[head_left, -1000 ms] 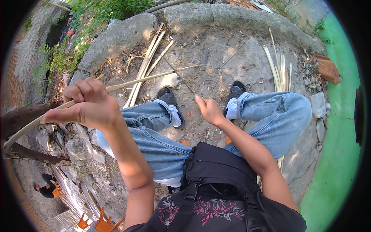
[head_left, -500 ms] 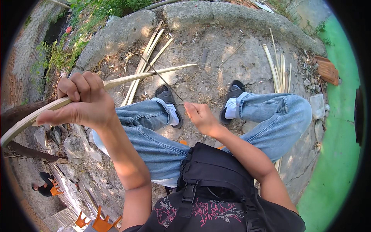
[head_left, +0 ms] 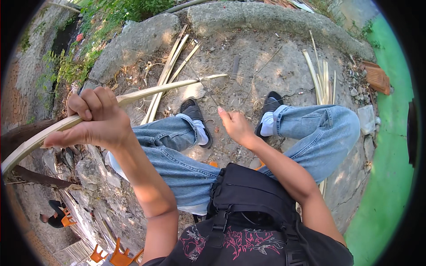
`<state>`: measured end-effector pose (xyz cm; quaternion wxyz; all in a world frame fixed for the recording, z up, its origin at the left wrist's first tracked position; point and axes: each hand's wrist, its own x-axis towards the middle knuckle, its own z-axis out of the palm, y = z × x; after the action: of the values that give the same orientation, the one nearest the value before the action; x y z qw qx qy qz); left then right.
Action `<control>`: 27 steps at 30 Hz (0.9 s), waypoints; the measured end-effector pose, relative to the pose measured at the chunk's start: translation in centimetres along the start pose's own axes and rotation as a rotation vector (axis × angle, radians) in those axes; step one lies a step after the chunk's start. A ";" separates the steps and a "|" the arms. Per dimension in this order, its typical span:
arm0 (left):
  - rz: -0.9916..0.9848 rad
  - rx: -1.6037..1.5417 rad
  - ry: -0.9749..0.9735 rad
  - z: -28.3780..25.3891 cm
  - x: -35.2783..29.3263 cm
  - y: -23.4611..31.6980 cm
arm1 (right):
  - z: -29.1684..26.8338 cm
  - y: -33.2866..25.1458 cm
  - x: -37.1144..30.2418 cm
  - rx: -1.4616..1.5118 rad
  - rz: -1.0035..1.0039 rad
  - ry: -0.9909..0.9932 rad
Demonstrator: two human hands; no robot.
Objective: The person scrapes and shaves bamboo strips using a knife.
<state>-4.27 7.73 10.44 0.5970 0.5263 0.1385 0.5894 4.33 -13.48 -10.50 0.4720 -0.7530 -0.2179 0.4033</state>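
Note:
My left hand (head_left: 100,116) is raised on the left, its fingers wrapped round a long pale bamboo strip (head_left: 155,89). One end of the strip runs past the wrist to the left rim; the other tapers to a point above the ground between my feet. In my right hand (head_left: 238,129), in front of my lap, is a slim dark knife (head_left: 208,92); its handle is hidden in the closed fingers. The narrow blade crosses the strip close to the pointed end, and appears to touch it.
Several pale strips (head_left: 167,66) lie on the ground at far left, and another bundle (head_left: 320,82) at far right. Beyond is a stone kerb (head_left: 275,20). A brown tile (head_left: 376,78) lies by the green floor (head_left: 381,177). Orange chairs (head_left: 120,255) and a seated person (head_left: 57,217) appear lower left.
My right hand has moved slightly away from me and to the right. The blade's crossing point has shifted along the strip toward its pointed end. My left hand has barely moved.

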 end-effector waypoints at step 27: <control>0.046 0.118 0.173 -0.3 0.1 0.0 | 1.1 1.8 2.0 -0.179 0.068 0.102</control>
<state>-4.49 7.89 10.40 0.5373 0.5108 0.2117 0.6369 4.47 -12.33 -13.19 0.3993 -0.8188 -0.2030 0.3590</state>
